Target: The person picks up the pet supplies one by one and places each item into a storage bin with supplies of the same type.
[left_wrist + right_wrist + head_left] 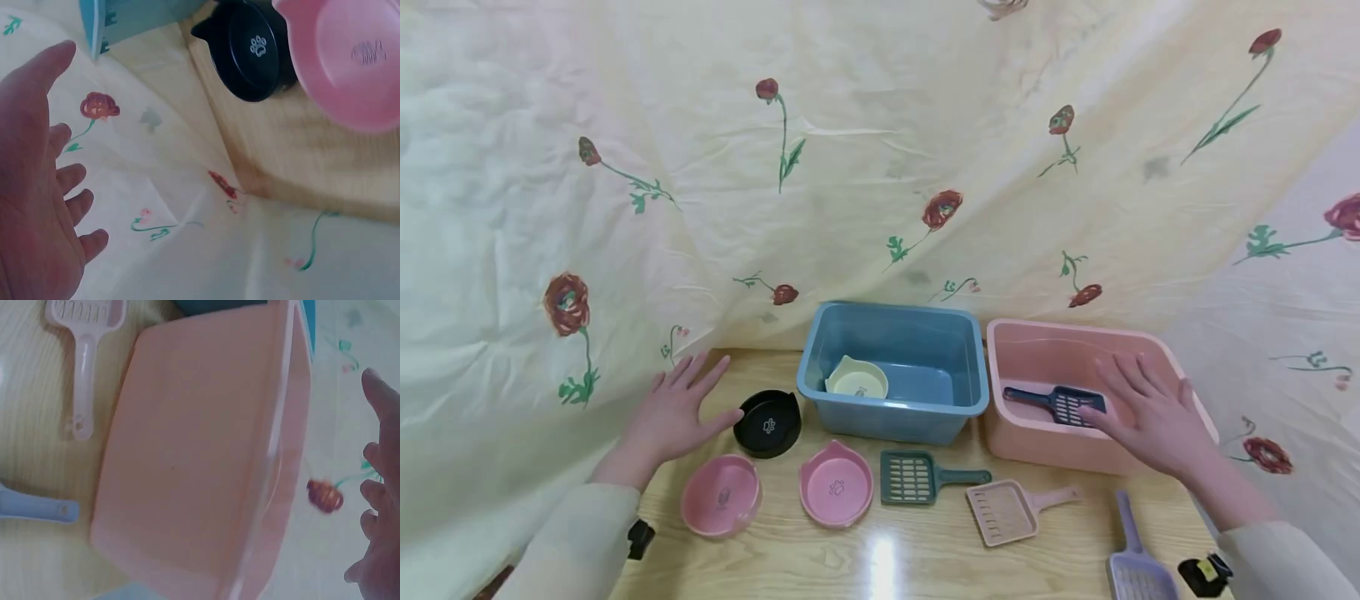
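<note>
My left hand point(679, 417) is held with its fingers spread, left of a black cat-eared bowl point(768, 424); nothing is in it. Two pink bowls, one on the left point(721, 497) and one with ears point(837, 485), sit nearer me. Over the pink bin point(1037, 442) hovers my right hand point(1153, 412), fingers spread and holding nothing. Inside that bin lies a dark blue litter scoop point(1071, 406). The blue bin point(887, 421) beside it contains a pale green bowl point(857, 379). Both palms also show in the wrist views, apart from any object.
In front of the bins lie a green litter scoop point(910, 477), a pale pink scoop point(1003, 512) and a purple scoop point(1142, 575) on the wooden table point(805, 567). A flower-printed cloth point(850, 208) hangs behind and at the sides.
</note>
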### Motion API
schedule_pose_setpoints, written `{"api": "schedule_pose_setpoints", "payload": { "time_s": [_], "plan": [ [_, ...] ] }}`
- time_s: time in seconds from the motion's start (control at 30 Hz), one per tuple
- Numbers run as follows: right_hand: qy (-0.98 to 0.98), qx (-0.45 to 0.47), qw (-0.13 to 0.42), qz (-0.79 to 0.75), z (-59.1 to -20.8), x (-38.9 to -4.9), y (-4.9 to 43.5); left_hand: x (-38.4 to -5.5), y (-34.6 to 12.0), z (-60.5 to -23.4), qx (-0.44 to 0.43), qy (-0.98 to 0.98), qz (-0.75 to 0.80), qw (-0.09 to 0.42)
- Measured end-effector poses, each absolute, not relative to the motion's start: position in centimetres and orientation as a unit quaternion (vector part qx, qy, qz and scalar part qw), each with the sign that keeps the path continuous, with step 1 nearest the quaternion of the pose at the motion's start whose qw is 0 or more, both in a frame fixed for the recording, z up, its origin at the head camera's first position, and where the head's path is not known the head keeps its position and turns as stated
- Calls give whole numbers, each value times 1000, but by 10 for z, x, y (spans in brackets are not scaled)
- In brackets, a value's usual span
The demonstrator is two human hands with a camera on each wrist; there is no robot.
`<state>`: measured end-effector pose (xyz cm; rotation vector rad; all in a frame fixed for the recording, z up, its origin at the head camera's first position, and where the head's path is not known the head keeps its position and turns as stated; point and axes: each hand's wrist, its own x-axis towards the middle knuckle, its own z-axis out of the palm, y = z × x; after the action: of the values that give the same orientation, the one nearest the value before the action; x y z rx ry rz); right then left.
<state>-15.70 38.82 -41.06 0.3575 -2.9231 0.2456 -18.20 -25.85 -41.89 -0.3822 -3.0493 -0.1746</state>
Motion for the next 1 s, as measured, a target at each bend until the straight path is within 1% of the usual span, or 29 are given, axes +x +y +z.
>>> {"api": "schedule_pose_setpoints", "payload": {
  "time_s": [0.1, 0.3, 0.47, 0.7, 0.9, 1.0],
  "plan": [
    [-981, 147, 98, 84, -406, -163, 375, -189, -258, -413, -153, -987, -44, 33],
    [-975, 180, 94, 90, -399, -174, 348, -200, -257, -408, -194, -981, -25, 1],
    [-969, 211, 91, 95, -397, -183, 325, -204, -257, -407, -222, -975, -13, -15],
    [-957, 251, 90, 117, -408, -190, 297, -207, -255, -428, -242, -970, 6, -23],
    [-949, 261, 81, 156, -421, -193, 277, -206, -252, -448, -252, -967, -30, -18],
    [-944, 265, 90, 175, -428, -194, 269, -206, -250, -456, -255, -966, -45, -15]
  ]
}}
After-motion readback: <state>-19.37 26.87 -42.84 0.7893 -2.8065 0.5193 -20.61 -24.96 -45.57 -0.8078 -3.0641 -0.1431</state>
